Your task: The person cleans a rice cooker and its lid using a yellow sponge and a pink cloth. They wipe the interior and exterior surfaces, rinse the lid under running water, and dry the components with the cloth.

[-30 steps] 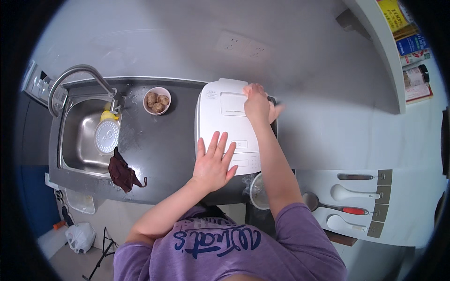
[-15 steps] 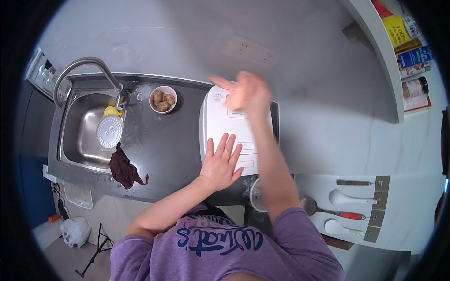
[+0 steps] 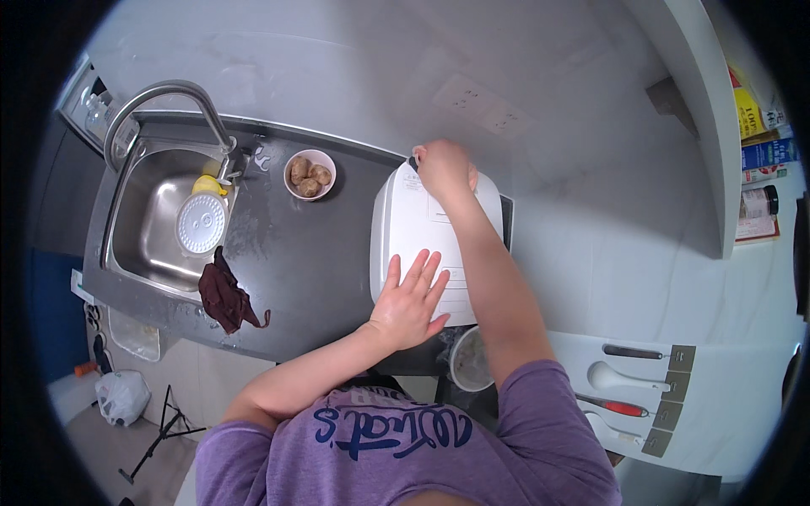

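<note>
A white boxy kitchen appliance (image 3: 396,223) with rounded corners, like a rice cooker, stands on the dark counter in front of me. My left hand (image 3: 407,308) rests on the near part of its top, fingers spread. My right hand (image 3: 445,171) is at its far end, by the far left corner. Its fingers are curled inward there, and a small dark bit shows beside the fingertips. What they grip is mostly hidden under the hand.
Left of the appliance stands a pink bowl (image 3: 326,158) of brown potato-like lumps. Beyond it is a steel sink (image 3: 152,228) with a tap (image 3: 190,88) and a round white lid (image 3: 201,223). A dark red cloth (image 3: 224,295) hangs over its edge. Utensils, including a white ladle (image 3: 620,377), hang at right.
My right hand has come down from a blurred, outstretched sweep to the appliance's far left corner, its fingers now curled. My left hand stays on top. The whole view has shifted slightly.
</note>
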Demonstrator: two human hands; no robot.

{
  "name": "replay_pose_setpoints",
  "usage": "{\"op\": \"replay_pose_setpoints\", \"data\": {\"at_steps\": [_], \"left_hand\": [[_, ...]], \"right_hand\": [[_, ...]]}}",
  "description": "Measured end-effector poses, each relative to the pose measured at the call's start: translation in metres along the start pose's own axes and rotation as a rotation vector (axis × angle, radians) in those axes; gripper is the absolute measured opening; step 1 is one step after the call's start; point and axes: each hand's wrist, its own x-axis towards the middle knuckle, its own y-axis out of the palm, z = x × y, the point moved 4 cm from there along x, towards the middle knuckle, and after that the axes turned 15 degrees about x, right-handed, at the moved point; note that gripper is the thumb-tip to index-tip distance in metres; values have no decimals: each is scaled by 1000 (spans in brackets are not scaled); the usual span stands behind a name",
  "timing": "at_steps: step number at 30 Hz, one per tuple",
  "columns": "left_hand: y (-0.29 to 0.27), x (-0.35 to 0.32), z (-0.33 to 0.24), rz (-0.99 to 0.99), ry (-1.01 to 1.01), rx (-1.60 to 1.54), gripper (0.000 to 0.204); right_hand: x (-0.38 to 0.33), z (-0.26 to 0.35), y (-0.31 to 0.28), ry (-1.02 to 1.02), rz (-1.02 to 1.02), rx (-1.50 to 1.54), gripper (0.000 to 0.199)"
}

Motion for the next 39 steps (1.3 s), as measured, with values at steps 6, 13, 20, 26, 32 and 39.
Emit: {"op": "replay_pose_setpoints", "data": {"at_steps": [6,13,20,26,32,39], "left_hand": [[1,-1,4,7,7,-16,73],[0,0,2,30,19,-16,73],[1,0,5,23,29,-32,72],[10,3,-3,84,25,-7,77],[14,3,-7,121,79,24,76],[3,7,-8,-20,32,29,74]], "right_hand": [[2,-60,-19,158,-50,281,24],[16,-17,24,-78,-103,122,24],[-3,-81,-9,-76,-285,173,22],[-9,36,30,-243,-105,25,23],[-70,65,23,-244,115,1415,35],[-46,-113,-4,46,-355,435,47]]}}
